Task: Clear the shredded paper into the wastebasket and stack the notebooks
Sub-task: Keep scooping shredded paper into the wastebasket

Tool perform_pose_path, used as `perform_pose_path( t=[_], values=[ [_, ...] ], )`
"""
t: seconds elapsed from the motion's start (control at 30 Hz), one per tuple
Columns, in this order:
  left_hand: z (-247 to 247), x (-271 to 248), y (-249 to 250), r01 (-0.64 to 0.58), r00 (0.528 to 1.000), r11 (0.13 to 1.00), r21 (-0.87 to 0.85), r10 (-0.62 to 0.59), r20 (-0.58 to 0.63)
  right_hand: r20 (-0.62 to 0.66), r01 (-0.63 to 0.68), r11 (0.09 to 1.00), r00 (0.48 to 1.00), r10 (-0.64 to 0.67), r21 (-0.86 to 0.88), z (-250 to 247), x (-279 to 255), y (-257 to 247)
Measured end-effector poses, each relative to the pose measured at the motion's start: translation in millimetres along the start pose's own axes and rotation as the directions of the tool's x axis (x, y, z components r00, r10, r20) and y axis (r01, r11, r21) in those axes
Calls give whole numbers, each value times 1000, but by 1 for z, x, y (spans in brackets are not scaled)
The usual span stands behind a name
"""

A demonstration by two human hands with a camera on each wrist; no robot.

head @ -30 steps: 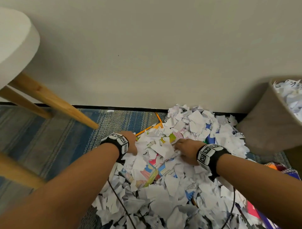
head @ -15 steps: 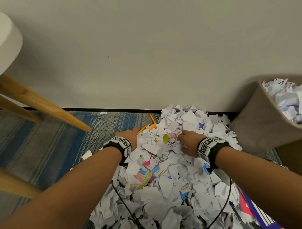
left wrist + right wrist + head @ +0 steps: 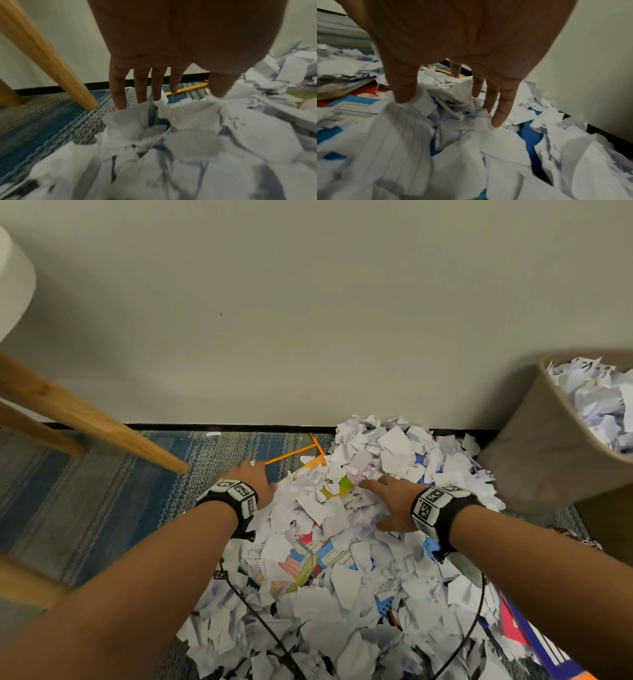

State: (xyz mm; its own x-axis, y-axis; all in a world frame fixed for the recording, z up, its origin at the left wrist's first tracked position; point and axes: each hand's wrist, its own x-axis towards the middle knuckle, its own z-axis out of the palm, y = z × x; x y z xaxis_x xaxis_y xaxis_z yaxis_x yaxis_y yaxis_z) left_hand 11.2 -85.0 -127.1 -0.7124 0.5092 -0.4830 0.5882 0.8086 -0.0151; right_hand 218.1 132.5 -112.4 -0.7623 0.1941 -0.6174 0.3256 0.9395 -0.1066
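Shredded paper (image 3: 359, 559) heaped under both hands. Left hand (image 3: 251, 479) at heap's left edge, fingers (image 3: 140, 86) straight, spread. Right hand (image 3: 394, 501) palm-down on heap, fingers (image 3: 503, 106) extended, apart.

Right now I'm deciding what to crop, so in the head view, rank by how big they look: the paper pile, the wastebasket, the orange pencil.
1. Paper pile, largest by far.
2. Wastebasket, though the frame cuts it off, so its full size is unsure.
3. Orange pencil, a thin sliver on the rug.

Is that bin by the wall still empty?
No, the bin already holds a heap of torn paper up near its rim.
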Motion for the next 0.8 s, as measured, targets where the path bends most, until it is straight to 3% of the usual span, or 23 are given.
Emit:
perform_pose_path(
  t=[0.13,0.3,0.5,0.63,0.8],
  values=[
    [25,-17,-13,31,994,999,-8,-30,108,62,13,1000,998,-11,-28,7,4,-16],
    [46,-34,-14,-121,987,991,-62,126,98,68,36,986,997,-25,-161,20,8,-38],
    [52,-40,29,-254,960,965,61,244,137,124,90,964,990,-61,-248,40,8,-54],
    [36,-33,42,-311,932,950,-2,306,195,105,117,982,989,-102,-147,32,-3,-53],
    [18,-25,45,-335,936,942,-23,335,109,63,118,989,992,-112,-91,1,-6,-41]
  ],
)
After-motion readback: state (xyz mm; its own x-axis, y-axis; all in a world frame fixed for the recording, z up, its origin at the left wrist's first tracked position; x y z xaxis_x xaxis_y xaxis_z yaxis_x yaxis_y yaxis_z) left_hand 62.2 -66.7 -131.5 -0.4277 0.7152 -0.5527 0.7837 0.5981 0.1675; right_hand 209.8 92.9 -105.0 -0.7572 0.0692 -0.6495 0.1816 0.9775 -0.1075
